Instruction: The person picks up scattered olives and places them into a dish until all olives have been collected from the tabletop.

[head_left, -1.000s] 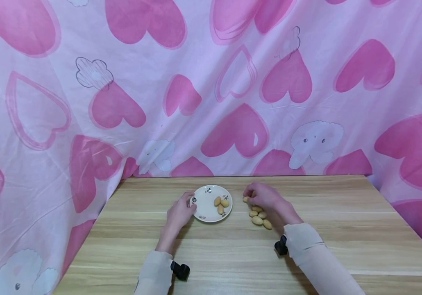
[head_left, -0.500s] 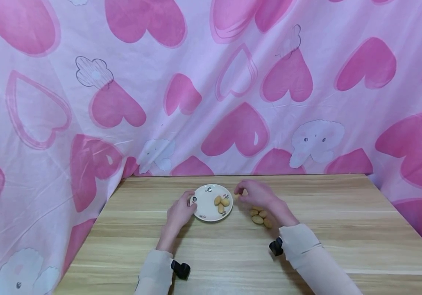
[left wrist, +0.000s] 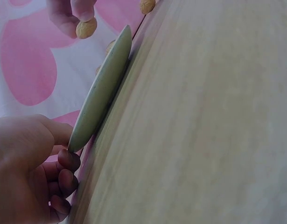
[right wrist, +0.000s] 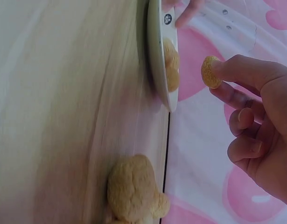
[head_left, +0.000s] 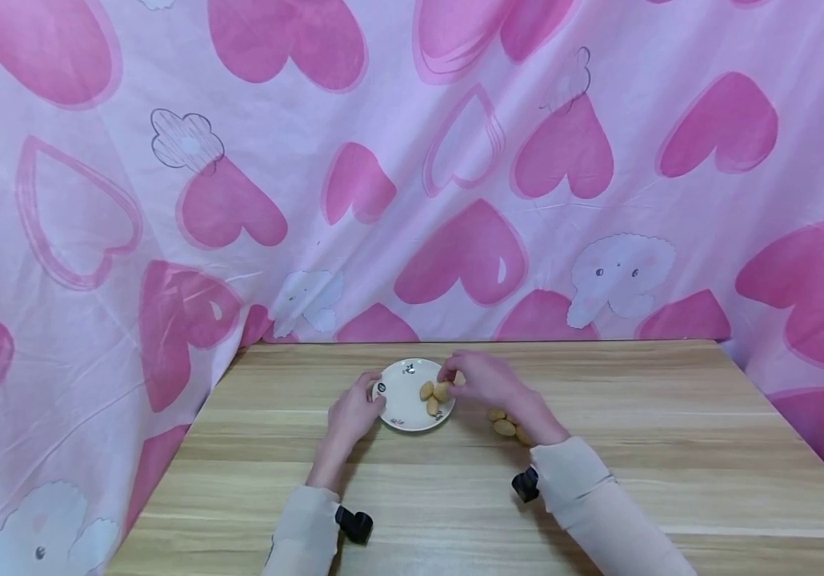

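A white plate [head_left: 398,404] with small printed motifs rests on the wooden table. My left hand [head_left: 356,410] holds its left rim, with the other fingers [left wrist: 67,182] curled below the edge in the left wrist view. Several pale walnuts [head_left: 433,406] lie on the plate's right half. Over the plate's right edge, my right hand [head_left: 487,380] pinches one walnut [right wrist: 210,72] between thumb and index finger, above the plate's surface. More walnuts [head_left: 504,427] lie on the table right of the plate, partly hidden by my right forearm.
The wooden table [head_left: 412,496] ends at the back against a pink heart-print cloth [head_left: 455,256], which also hangs at the left. Black wrist cameras sit on both sleeves, one on the left [head_left: 354,524] and one on the right [head_left: 526,484].
My right hand has moved left from the loose walnuts to the plate's right edge, bringing one walnut along. The left hand has stayed at the plate's rim.
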`<state>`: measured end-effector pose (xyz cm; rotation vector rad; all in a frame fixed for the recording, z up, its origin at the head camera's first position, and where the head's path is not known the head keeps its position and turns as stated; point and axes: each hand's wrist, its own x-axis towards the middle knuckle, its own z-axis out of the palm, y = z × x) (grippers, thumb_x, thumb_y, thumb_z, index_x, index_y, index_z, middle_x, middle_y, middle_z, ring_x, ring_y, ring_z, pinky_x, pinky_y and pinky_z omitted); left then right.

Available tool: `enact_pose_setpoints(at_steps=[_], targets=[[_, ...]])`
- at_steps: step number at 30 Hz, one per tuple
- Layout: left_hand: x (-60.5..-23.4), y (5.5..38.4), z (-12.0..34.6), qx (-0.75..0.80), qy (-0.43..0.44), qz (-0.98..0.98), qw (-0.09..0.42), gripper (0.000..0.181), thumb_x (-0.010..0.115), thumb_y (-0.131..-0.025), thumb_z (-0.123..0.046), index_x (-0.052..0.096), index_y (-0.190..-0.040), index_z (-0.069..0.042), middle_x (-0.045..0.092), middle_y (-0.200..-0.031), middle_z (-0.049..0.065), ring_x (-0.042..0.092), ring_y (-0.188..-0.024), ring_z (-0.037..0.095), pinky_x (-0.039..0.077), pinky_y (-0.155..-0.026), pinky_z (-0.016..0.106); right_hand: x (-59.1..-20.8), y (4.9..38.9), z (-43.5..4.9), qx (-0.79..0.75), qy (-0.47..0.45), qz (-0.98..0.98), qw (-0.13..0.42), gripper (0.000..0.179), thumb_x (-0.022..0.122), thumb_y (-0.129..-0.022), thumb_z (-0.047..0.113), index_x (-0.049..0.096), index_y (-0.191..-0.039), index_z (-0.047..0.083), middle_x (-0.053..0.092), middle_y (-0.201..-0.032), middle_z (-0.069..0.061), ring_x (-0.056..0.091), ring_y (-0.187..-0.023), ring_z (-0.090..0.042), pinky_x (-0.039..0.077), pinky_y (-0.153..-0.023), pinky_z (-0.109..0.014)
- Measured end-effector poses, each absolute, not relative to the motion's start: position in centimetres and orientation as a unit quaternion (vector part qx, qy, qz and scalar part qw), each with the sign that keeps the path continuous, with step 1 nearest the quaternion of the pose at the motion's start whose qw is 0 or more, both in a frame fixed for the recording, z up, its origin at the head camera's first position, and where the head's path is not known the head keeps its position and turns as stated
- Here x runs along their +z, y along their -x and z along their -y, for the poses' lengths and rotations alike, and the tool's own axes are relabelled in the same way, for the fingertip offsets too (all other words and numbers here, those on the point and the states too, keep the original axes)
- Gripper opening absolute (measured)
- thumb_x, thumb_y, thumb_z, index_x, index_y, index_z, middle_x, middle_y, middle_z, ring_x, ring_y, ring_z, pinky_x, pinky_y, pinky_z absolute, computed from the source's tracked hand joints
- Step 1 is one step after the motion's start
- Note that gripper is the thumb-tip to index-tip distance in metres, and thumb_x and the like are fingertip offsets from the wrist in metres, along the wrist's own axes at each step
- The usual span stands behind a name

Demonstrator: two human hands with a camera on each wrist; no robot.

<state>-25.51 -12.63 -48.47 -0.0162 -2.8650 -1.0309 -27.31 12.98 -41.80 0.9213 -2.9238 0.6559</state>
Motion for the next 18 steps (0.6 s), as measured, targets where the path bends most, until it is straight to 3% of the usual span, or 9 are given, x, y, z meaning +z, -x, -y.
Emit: enact_pose_setpoints(at_steps=[18], targets=[[-48.3, 25.5, 12.6, -0.338, -0.003, 0.940, 0.038, 0.049, 0.067, -0.088, -0.023, 0.058, -0.135, -0.018, 0.059, -0.079, 0.001, 0.052, -0.066, 0.017, 0.036, -0.059, 0.032, -44.0, 27.1, -9.1, 0.180, -0.343, 0.922, 0.007, 0.013, 0.075, -0.083, 0.020, 0.075, -0.095, 0.025, 0.063, -0.089, 0.010, 0.057, -0.078, -0.006, 0.046, -0.068, -0.024]])
